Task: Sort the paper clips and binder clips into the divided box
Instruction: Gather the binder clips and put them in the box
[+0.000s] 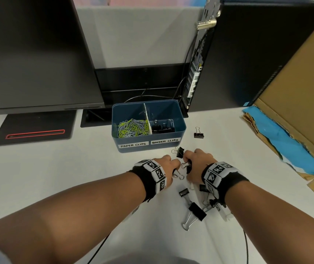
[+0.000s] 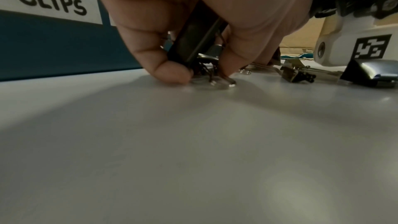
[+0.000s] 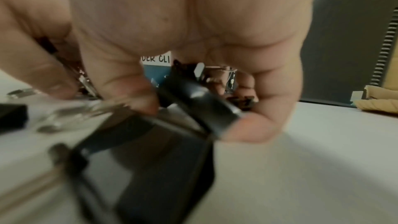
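Observation:
A blue divided box (image 1: 180,122) stands on the white desk, labelled PAPER CLIPS and BINDER CLIPS. Coloured paper clips (image 1: 132,128) fill its left half; black binder clips (image 1: 162,127) lie in its right half. Just in front of it, my left hand (image 1: 168,165) curls its fingers round a black binder clip (image 2: 193,40), fingertips down on the desk. My right hand (image 1: 191,161) grips another black binder clip (image 3: 193,98). One clip (image 1: 180,151) lies by the box front, and several loose clips (image 1: 196,211) lie under my right wrist.
A lone binder clip (image 1: 198,134) stands right of the box. A monitor (image 1: 30,54) and its base (image 1: 34,128) are at the left, a computer tower (image 1: 247,54) behind, and a cardboard box with blue paper (image 1: 295,130) at the right. Cables (image 1: 245,244) run near the desk's front.

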A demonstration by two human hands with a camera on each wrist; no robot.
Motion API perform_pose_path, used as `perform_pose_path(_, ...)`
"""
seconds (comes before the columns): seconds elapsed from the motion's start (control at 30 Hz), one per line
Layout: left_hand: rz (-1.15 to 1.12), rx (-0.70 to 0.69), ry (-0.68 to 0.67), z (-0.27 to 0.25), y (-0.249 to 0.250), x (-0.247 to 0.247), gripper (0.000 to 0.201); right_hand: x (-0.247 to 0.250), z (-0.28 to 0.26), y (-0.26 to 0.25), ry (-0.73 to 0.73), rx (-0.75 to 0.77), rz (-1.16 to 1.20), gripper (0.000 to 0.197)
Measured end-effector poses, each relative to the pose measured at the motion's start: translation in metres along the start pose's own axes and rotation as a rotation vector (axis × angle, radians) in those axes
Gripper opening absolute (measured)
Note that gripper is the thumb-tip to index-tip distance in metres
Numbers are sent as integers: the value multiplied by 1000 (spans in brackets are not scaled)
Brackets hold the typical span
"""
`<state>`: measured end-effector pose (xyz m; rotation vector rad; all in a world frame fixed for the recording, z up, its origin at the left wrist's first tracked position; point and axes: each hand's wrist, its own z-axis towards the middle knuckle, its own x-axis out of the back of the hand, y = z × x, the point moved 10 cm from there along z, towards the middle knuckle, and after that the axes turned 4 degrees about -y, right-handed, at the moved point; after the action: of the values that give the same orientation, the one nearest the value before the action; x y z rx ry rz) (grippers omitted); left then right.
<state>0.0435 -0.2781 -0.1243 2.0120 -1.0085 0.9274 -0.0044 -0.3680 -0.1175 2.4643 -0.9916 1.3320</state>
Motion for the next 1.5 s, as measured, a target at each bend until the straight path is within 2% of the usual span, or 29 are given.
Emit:
perform_pose_path(0.17,24,-22,2,-6,1,0,31,3,4,-4,23,77,60,27)
perform_pose_path(0.27,-53,-27,17,-13,-3,7,29,8,4,1,12,99,96,22)
perform_pose_path(0.33,-132,-13,32,-19,-10,13,28,21,2,9,44,76,203,23)
perform_pose_path(0.43,-226,18,47,-32,-20,23,27,68,-11,3,206,127,480,25)
perform_pose_path(0.53,-274,34,56,-42,-25,31,28,123,-23,-19,454,254,766,25)
perform_pose_path(0.6,-283,32,85,-47,-25,37,30,149,-25,-35,602,300,788,28)
perform_pose_path(0.67,-287,20,109,-51,-22,45,31,158,-17,-53,651,315,736,31)
perform_pose_path(0.77,-288,-12,143,-59,-17,61,28,149,4,-74,587,299,588,35)
perform_pose_path(0.87,-319,-23,235,-66,-21,92,20,130,19,-85,467,296,383,46)
perform_pose_path(0.97,-366,-5,379,-72,-33,130,25,126,17,-83,370,357,377,54)
perform_pose_path(1.03,-395,6,471,-71,-39,153,23,136,7,-76,398,390,457,56)
perform_pose_path(1.1,-414,-7,554,-64,-39,175,20,151,-3,-58,524,369,514,54)
perform_pose_path(1.17,-392,-10,591,-50,-36,190,23,159,-5,-28,640,268,559,48)
perform_pose_path(1.2,-370,-1,574,-40,-35,193,26,157,-1,-12,648,188,566,46)
perform_pose_path(1.3,-272,40,390,-5,-35,179,46,129,23,21,498,-23,455,43)
perform_pose_path(1.37,-219,60,291,7,-36,166,55,106,38,27,340,-77,264,46)
perform_pose_path(1.43,-184,58,309,6,-34,164,51,89,51,31,212,-91,92,54)
perform_pose_path(1.5,-163,-1,401,-6,-23,167,45,74,59,41,105,-133,69,65)
